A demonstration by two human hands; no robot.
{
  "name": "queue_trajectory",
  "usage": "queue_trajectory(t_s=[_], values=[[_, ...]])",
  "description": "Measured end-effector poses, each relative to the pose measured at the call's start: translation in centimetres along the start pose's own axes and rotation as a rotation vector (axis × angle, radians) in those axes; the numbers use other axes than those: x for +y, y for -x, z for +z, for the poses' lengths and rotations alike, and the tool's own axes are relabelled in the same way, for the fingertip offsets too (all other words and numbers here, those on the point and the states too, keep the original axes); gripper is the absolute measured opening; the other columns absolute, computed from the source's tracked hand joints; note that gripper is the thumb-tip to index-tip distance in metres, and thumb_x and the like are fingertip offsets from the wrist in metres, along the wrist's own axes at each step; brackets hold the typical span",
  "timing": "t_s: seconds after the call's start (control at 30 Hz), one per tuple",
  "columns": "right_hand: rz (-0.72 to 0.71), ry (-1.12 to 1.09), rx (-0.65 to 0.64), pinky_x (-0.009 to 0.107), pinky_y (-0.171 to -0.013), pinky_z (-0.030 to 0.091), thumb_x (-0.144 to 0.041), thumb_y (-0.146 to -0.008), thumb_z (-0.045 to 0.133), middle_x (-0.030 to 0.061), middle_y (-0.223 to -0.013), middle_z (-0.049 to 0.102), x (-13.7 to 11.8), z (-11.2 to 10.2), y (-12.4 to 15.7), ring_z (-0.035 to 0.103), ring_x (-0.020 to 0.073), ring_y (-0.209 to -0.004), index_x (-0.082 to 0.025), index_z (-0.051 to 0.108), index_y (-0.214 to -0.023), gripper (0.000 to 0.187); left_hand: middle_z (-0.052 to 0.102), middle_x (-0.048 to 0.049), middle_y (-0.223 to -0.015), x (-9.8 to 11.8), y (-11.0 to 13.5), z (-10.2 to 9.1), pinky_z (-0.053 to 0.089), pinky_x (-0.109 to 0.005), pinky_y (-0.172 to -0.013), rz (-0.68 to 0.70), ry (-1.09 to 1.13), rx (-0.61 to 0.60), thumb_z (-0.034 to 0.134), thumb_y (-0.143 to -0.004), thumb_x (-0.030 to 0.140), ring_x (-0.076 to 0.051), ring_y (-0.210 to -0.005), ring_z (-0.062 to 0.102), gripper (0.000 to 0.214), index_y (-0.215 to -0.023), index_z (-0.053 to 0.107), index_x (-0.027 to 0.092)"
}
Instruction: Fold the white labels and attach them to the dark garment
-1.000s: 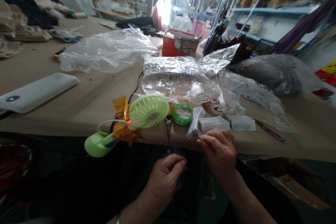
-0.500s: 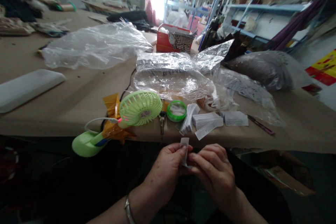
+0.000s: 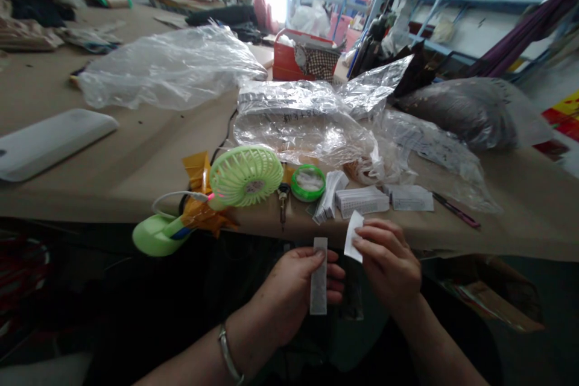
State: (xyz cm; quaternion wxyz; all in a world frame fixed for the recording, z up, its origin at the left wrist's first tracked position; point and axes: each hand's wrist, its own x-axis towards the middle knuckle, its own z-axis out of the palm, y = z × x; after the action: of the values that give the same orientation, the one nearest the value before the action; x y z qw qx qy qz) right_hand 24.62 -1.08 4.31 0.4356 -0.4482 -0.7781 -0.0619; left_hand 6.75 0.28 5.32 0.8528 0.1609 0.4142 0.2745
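My left hand [image 3: 298,283] is closed round a narrow white strip [image 3: 319,277] held upright below the table edge. To its right, my right hand [image 3: 391,256] pinches a small white paper slip [image 3: 353,243] between thumb and fingers. Just beyond both hands, stacks of white labels [image 3: 362,201] lie on the brown table [image 3: 113,163] near its front edge. A green tape roll [image 3: 308,183] and a small key [image 3: 283,202] lie beside the stacks.
A green handheld fan [image 3: 239,181] taped with amber tape hangs over the table edge at left. Clear plastic bags [image 3: 303,126] lie behind it, a white flat device [image 3: 49,142] at far left, a red box [image 3: 301,63] and shelving at the back. A dark pen [image 3: 455,210] lies right.
My hands came together over a small white piece, then parted: the left now holds a long strip and the right a separate slip, lifted toward the table edge.
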Motion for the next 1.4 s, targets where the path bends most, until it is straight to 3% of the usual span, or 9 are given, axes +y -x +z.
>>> queue_trajectory(t_s=[0.17, 0.4, 0.67, 0.77, 0.9, 1.03, 1.17, 1.3, 1.4], values=[[-0.125, -0.170, -0.166, 0.041, -0.087, 0.046, -0.015, -0.088, 0.056, 0.0013, -0.086, 0.069, -3.2, 0.8, 0.8, 0.059, 0.0184, -0.094, -0.023, 0.067, -0.086, 0.014, 0.064, -0.0064, -0.069, 0.0, 0.2, -0.2, 0.043, -0.020, -0.051, 0.025, 0.142, -0.127, 0.067, -0.072, 0.017, -0.010, -0.055, 0.057, 0.013, -0.080, 0.067, 0.006], [-0.152, -0.204, -0.238, 0.040, -0.098, 0.039, -0.014, -0.089, 0.056, -0.0005, -0.086, 0.070, -3.3, 1.3, 1.7, 0.057, 0.0170, -0.102, -0.021, 0.067, -0.085, 0.014, 0.063, -0.0065, -0.071, -0.7, 0.4, -0.8, 0.038, -0.017, -0.050, 0.012, 0.155, -0.247, 0.070, -0.071, 0.023, -0.008, -0.057, 0.056, 0.022, -0.083, 0.069, 0.005], [-0.131, -0.255, -0.247, 0.037, -0.088, 0.048, -0.012, -0.087, 0.056, 0.0022, -0.088, 0.069, -3.9, 0.6, 1.4, 0.057, 0.0186, -0.099, -0.019, 0.064, -0.095, 0.013, 0.062, -0.0029, -0.064, -1.2, 0.2, -0.4, 0.038, -0.016, -0.047, 0.009, 0.157, -0.129, 0.077, -0.064, 0.020, -0.007, -0.051, 0.055, 0.021, -0.075, 0.065, 0.007], [-0.072, -0.162, -0.224, 0.040, -0.087, 0.050, -0.015, -0.087, 0.055, 0.0076, -0.101, 0.066, -1.7, -1.0, 1.6, 0.054, 0.0225, -0.106, -0.017, 0.056, -0.114, 0.027, 0.065, -0.0051, -0.064, -1.3, 0.0, -0.7, 0.046, -0.023, -0.053, -0.012, 0.077, -0.083, 0.072, -0.071, 0.028, -0.013, -0.054, 0.061, 0.023, -0.082, 0.063, 0.009], [0.150, 0.319, -0.062, 0.052, -0.093, 0.043, -0.029, -0.091, 0.050, 0.0146, -0.114, 0.058, 4.0, -4.1, 1.9, 0.048, 0.0290, -0.114, -0.015, 0.048, -0.127, 0.038, 0.067, -0.0067, -0.063, -1.7, -0.6, -1.2, 0.049, -0.030, -0.055, -0.042, 0.017, -0.043, 0.072, -0.071, 0.032, -0.019, -0.056, 0.065, 0.027, -0.083, 0.061, 0.011], [0.231, 0.642, -0.216, 0.056, -0.093, 0.039, -0.053, -0.087, 0.050, 0.0195, -0.126, 0.051, 8.1, -5.5, 3.1, 0.042, 0.0362, -0.119, -0.010, 0.046, -0.130, 0.060, 0.067, -0.0057, -0.062, -2.2, -0.9, -1.4, 0.049, -0.029, -0.054, -0.050, -0.003, -0.053, 0.069, -0.073, 0.034, -0.019, -0.056, 0.065, 0.027, -0.085, 0.061, 0.011], [0.193, 0.624, -0.236, 0.052, -0.094, 0.040, -0.038, -0.092, 0.047, 0.0146, -0.121, 0.057, 8.9, -5.7, 4.4, 0.047, 0.0317, -0.116, -0.014, 0.053, -0.124, 0.040, 0.067, -0.0057, -0.062, -2.3, -0.9, -1.5, 0.048, -0.029, -0.054, -0.046, -0.015, -0.051, 0.068, -0.075, 0.033, -0.018, -0.055, 0.064, 0.026, -0.084, 0.061, 0.011], [0.156, 0.413, -0.112, 0.043, -0.089, 0.047, -0.023, -0.090, 0.051, 0.0102, -0.103, 0.065, 8.8, -6.4, 4.5, 0.058, 0.0238, -0.102, -0.017, 0.063, -0.102, 0.018, 0.066, -0.0054, -0.059, -1.9, -0.7, -1.4, 0.048, -0.030, -0.052, -0.056, -0.009, -0.030, 0.070, -0.072, 0.032, -0.019, -0.053, 0.064, 0.025, -0.082, 0.060, 0.011], [0.241, 0.246, 0.011, 0.040, -0.084, 0.050, -0.019, -0.089, 0.053, 0.0077, -0.096, 0.067, 7.3, -6.3, 4.0, 0.063, 0.0212, -0.093, -0.019, 0.065, -0.091, 0.012, 0.067, -0.0067, -0.063, -1.6, -0.2, -1.1, 0.050, -0.030, -0.055, -0.059, -0.020, -0.028, 0.068, -0.074, 0.032, -0.019, -0.056, 0.065, 0.025, -0.084, 0.061, 0.010]])
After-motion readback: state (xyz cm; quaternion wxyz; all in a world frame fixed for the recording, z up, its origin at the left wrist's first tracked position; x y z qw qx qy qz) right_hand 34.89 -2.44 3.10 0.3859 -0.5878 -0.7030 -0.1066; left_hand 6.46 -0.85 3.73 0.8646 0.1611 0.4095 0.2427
